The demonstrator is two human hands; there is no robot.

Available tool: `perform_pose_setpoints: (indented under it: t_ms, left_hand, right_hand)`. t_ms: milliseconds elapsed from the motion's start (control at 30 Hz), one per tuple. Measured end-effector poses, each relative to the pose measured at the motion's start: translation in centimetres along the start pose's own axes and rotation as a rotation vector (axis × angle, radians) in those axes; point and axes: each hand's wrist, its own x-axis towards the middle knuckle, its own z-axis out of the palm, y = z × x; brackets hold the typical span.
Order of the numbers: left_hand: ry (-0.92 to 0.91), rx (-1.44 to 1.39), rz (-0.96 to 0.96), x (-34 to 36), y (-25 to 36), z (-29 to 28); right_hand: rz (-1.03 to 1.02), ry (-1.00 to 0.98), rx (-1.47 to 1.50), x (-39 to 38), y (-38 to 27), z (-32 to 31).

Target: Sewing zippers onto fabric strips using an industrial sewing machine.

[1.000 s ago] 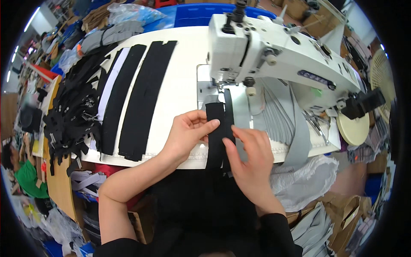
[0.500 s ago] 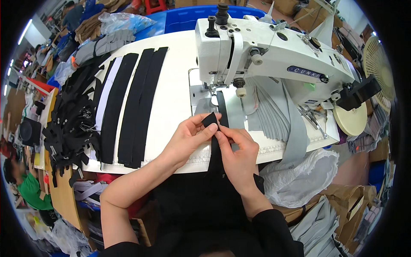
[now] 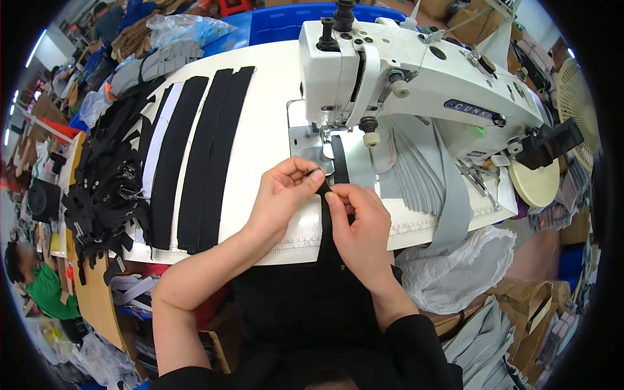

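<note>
Crowding the room at my far left are heaps of cloth and plastic, with a person in a green top (image 3: pixel 47 292) among them. Nearer, a wooden board (image 3: pixel 97 305) flanks a tangled pile of black straps (image 3: pixel 104 195) with metallic bits in it. On the pale tabletop (image 3: pixel 270 97) beside that lie a lavender-white strip (image 3: pixel 160 143) and flat black fabric bands (image 3: pixel 211 175), roughly parallel; a blue plastic bin (image 3: pixel 286 23) stands behind the far edge. A ruler scale (image 3: pixel 296 249) runs along the near edge. My left hand (image 3: pixel 283 198) has thumb and fingers clamped on the upper end of a black fabric strip (image 3: pixel 327 237), and my right hand (image 3: pixel 365 221) pinches it just below. The strip is above the table's front, its lower part dropping past the edge toward my black clothing, where I can't tell its end. Another black strip (image 3: pixel 340 159) lies below the sewing machine's (image 3: pixel 416 71) needle area; I can't tell whether the two are joined. Rightward, pleated grey fabric (image 3: pixel 413 179) fans out beneath the machine arm, then come metal hand tools (image 3: pixel 480 185) and a cream disc (image 3: pixel 534 184). Below the table sits a crumpled white bag (image 3: pixel 455 273), near brown cardboard (image 3: pixel 526 309), and a cream fan (image 3: pixel 575 104) closes the right side.
</note>
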Motion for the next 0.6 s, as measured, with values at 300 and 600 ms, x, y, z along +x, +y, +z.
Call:
perform_pose_setpoints:
  t_ms: [300,600]
  left_hand:
    - [0.138,0.890,0.507,2.9,-0.2,-2.5]
    - [-0.029,1.256,0.674,1.7,-0.2,-1.8]
  right_hand:
    - [-0.017,-0.016,-0.273,3.3,1.4,2.5]
    - [-0.093,0.077,-0.384,2.5,1.9,1.5]
